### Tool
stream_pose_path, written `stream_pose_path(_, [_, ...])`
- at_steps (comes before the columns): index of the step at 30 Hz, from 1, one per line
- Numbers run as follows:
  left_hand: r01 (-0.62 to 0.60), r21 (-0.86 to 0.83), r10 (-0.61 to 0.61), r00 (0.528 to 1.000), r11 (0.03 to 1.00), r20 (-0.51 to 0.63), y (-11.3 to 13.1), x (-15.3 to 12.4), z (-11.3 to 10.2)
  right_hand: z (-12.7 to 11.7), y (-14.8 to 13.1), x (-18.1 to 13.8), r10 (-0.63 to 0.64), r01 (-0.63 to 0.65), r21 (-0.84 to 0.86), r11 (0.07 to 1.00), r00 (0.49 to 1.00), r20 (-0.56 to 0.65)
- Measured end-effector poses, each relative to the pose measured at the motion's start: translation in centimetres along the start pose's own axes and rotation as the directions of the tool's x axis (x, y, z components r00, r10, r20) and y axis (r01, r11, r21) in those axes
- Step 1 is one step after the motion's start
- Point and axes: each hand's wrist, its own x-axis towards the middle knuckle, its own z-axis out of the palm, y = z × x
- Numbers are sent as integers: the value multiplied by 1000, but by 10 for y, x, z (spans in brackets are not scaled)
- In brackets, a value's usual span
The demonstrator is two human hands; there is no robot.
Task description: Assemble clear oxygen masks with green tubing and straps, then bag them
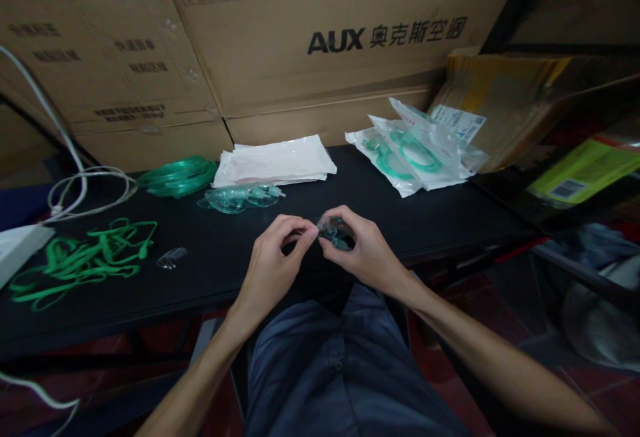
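Note:
My right hand (363, 243) is closed around a small clear green-tinted plastic mask (336, 235), which looks like an oxygen mask and is partly covered by the fingers. Right beside it, my left hand (280, 253) pinches thumb and forefinger together at the mask's edge. What lies in that pinch is too small to make out. Both hands are above the table's front edge. Similar clear masks with connectors (245, 198) lie in a row beyond my left hand. Farther left are a few thin metal strips (173, 257) and a tangle of green elastic straps (95, 257).
A coil of green tubing (177, 175) and a stack of white pouches (275, 160) lie along the back of the black table (210, 290). Clear-fronted packets (407, 150) with green tubing lean at back right. Large cardboard boxes (325, 70) stand behind. A white cable (75, 130) hangs at left.

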Motion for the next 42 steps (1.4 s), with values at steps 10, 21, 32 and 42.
stream_pose_path(10, [55, -7, -55, 998, 998, -11, 2, 2, 2, 5, 4, -3, -29, 27, -25, 999, 996, -79])
stream_pose_path(21, [29, 4, -29, 999, 1000, 23, 3, 3, 3, 6, 1, -2, 6, -7, -1, 1000, 996, -93])
stream_pose_path(32, [2, 0, -2, 999, 1000, 32, -1, 3, 0, 5, 6, 0, 79, -73, 131, 989, 996, -46])
stream_pose_path(42, [80, -77, -79, 997, 994, 12, -2, 3, -2, -4, 4, 4, 230, -237, 432, 870, 971, 69])
